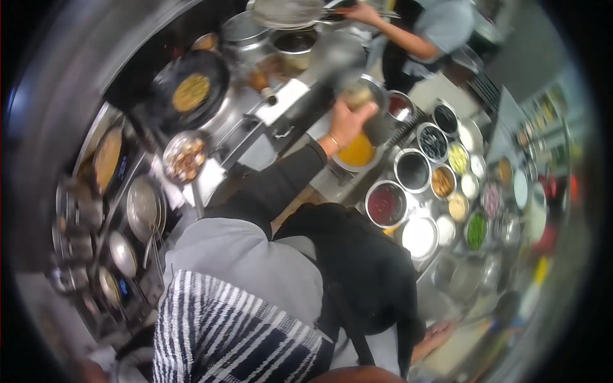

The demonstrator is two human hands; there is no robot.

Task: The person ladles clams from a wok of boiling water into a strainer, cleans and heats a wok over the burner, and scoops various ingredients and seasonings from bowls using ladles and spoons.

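Note:
My left hand [348, 124], in a black sleeve, reaches forward over a steel pot of orange liquid [356, 153]. Its fingers are closed round a pale, yellowish thing [357, 96] too blurred to name. Just beyond the fingers is a smeared grey round shape [337, 60], perhaps a pan or lid; I cannot tell whether it is joined to what I hold. At the lower right, what looks like my right hand [439, 335] is near a pale board [463, 351]. Dark clothing partly hides that arm, and the fingers are too blurred to read.
A black pan with browned food [191, 92] sits on the stove at left, near a pan of chopped pieces [185, 158]. Several ingredient tubs, including chopped greens [476, 231], stand at right. Ahead, another person's hand [363, 13] grips a handle.

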